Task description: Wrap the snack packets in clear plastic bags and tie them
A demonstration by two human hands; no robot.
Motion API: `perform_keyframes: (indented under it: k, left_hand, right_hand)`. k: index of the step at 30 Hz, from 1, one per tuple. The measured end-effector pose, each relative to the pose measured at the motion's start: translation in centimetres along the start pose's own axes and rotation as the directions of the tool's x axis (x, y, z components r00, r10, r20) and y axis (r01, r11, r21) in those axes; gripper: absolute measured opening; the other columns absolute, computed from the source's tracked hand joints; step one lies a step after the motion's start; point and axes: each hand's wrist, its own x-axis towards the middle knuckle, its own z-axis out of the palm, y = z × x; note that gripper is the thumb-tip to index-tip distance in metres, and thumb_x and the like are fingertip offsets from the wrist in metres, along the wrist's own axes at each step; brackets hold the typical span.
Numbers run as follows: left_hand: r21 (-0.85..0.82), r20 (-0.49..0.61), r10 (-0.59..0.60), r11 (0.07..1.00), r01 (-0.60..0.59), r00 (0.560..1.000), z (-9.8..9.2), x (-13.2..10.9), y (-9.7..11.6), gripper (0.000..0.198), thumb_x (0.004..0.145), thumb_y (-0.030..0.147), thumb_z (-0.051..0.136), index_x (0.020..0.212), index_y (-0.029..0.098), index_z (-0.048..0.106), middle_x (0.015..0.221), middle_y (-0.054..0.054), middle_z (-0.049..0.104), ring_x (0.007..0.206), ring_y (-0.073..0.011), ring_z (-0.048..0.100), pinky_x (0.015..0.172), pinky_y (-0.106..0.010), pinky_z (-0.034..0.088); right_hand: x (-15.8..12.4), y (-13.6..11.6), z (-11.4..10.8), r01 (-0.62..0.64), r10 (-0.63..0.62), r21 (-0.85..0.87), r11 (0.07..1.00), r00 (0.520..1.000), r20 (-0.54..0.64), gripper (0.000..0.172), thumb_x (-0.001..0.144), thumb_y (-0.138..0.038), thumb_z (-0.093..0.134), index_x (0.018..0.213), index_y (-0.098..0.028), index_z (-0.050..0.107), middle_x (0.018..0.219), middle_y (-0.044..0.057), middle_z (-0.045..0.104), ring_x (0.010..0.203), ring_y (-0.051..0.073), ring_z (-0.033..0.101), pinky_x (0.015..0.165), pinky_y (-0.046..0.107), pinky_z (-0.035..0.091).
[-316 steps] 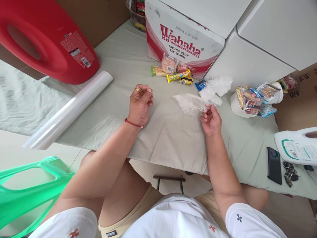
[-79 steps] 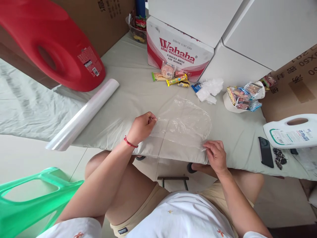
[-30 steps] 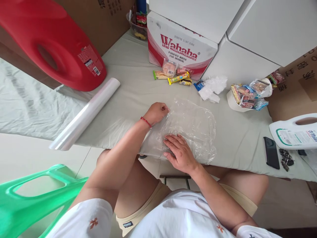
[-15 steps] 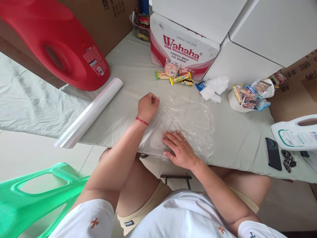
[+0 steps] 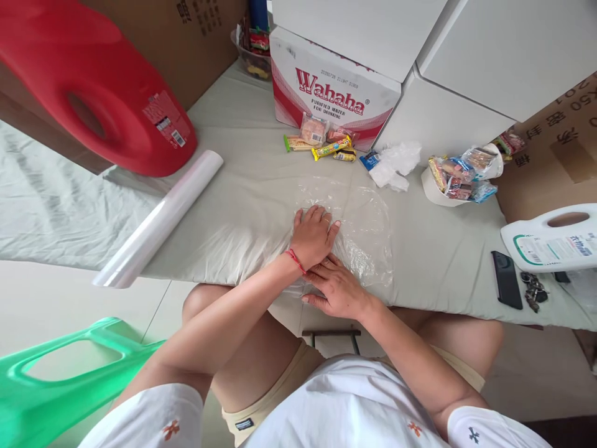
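A clear plastic bag (image 5: pixel 366 227) lies spread and wrinkled on the grey-green cloth, close to the front edge. My left hand (image 5: pixel 314 235), with a red cord at the wrist, rests palm down on the bag's left part, fingers extended. Just in front of my body, my right hand (image 5: pixel 339 287) lies flat on the bag's near edge. Its fingertips meet or pass under the heel of my left hand; which one, I cannot tell. To the left lies a roll of clear plastic (image 5: pixel 161 218), touched by neither hand.
Wrapped snacks (image 5: pixel 321 140) lie before a Wahaha carton (image 5: pixel 333 93). A crumpled white bag (image 5: pixel 396 165) and a snack-filled white container (image 5: pixel 441 191) are to the right. Beyond are a white jug (image 5: pixel 555 239), phone (image 5: pixel 507 280) and keys (image 5: pixel 533 291). A red jug (image 5: pixel 135 106) stands left, a green stool (image 5: pixel 56 398) below.
My left hand has come down and toward me, from a closed hand beyond the bag's left edge to lying flat on the bag. My right hand stays almost in place.
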Motion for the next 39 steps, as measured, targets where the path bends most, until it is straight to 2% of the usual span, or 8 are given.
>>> perform_keyframes:
  k: [4,7,12,14,20,25,32,39]
  left_hand:
    - [0.045,0.097,-0.026,0.999,0.022,0.995,0.2,-0.9,0.4,0.062,0.109,0.045,0.017,0.151,0.017,0.052,0.166,-0.013,0.040,0.157,-0.0288,0.029,0.129,-0.061,0.014]
    - [0.105,0.086,0.001,0.994,-0.010,0.996,0.6,-1.5,0.4,0.067,0.108,0.050,0.016,0.158,0.016,0.041,0.168,-0.014,0.034,0.159,-0.0295,0.024,0.128,-0.064,0.009]
    - [0.187,0.077,0.042,0.981,-0.056,0.996,1.2,-1.9,0.2,0.068,0.106,0.050,0.022,0.163,0.014,0.032,0.170,-0.018,0.028,0.160,-0.0317,0.020,0.126,-0.067,0.006]
    - [0.197,0.086,0.041,0.979,-0.057,0.995,1.3,-1.9,0.2,0.068,0.106,0.050,0.023,0.163,0.014,0.031,0.171,-0.018,0.027,0.160,-0.0329,0.020,0.126,-0.068,0.006]
    - [0.212,0.080,0.043,0.975,-0.059,0.996,1.2,-1.9,0.1,0.067,0.106,0.049,0.023,0.164,0.017,0.031,0.171,-0.017,0.026,0.160,-0.0337,0.019,0.126,-0.068,0.005]
    - [0.230,0.073,-0.011,0.973,-0.006,0.997,1.3,-1.9,0.2,0.069,0.105,0.052,0.023,0.164,0.016,0.031,0.171,-0.018,0.024,0.160,-0.0381,0.014,0.123,-0.072,0.005]
    - [0.254,0.086,-0.033,0.967,0.010,0.996,1.3,-1.8,0.3,0.068,0.105,0.052,0.024,0.163,0.018,0.034,0.172,-0.018,0.023,0.160,-0.0412,0.012,0.121,-0.076,0.006]
    - [0.246,0.089,-0.030,0.969,0.007,0.996,1.1,-1.9,0.3,0.068,0.105,0.053,0.023,0.162,0.019,0.037,0.172,-0.017,0.024,0.160,-0.0409,0.012,0.122,-0.075,0.004]
  right_hand:
    - [-1.8,-1.7,-2.2,0.049,-0.028,0.239,0.970,0.996,-0.089,0.035,0.101,-0.034,0.060,0.133,-0.022,0.066,0.134,0.009,0.070,0.133,0.025,0.059,0.115,0.047,0.047]
    - [-3.1,-0.1,-5.2,-0.119,0.195,0.271,0.955,0.942,-0.273,0.028,0.102,-0.029,0.057,0.127,-0.029,0.069,0.125,0.006,0.074,0.123,0.022,0.065,0.107,0.043,0.052]
    - [-2.6,10.5,-9.6,-0.736,0.736,0.264,0.624,0.439,-0.516,0.028,0.100,-0.038,0.052,0.118,-0.024,0.068,0.117,0.011,0.071,0.103,0.022,0.066,0.090,0.037,0.053]
    - [-1.4,15.0,-10.6,-0.843,0.829,0.246,0.479,0.340,-0.445,0.029,0.096,-0.040,0.058,0.116,-0.021,0.066,0.108,0.011,0.069,0.097,0.021,0.064,0.084,0.032,0.051]
    - [2.2,20.5,-13.1,-0.804,0.950,0.508,0.308,0.293,-0.113,0.023,0.080,-0.027,0.080,0.071,-0.021,0.060,0.065,-0.002,0.053,0.061,0.012,0.047,0.055,0.023,0.038]
    - [1.9,21.1,-15.7,-0.595,0.956,0.799,0.089,0.277,0.099,0.025,0.078,-0.019,0.083,0.076,-0.021,0.058,0.070,-0.001,0.061,0.062,0.011,0.057,0.063,0.025,0.054]
    - [2.2,21.1,-15.2,-0.592,0.928,0.801,0.094,0.343,0.145,0.033,0.082,-0.041,0.084,0.084,-0.020,0.059,0.080,0.005,0.073,0.046,0.005,0.039,0.037,0.018,0.029]
    - [5.1,21.8,-15.2,-0.727,0.911,0.677,0.112,0.348,0.223,0.036,0.063,-0.023,0.098,0.074,-0.017,0.064,0.056,-0.005,0.051,0.044,0.005,0.033,0.036,0.021,0.017]
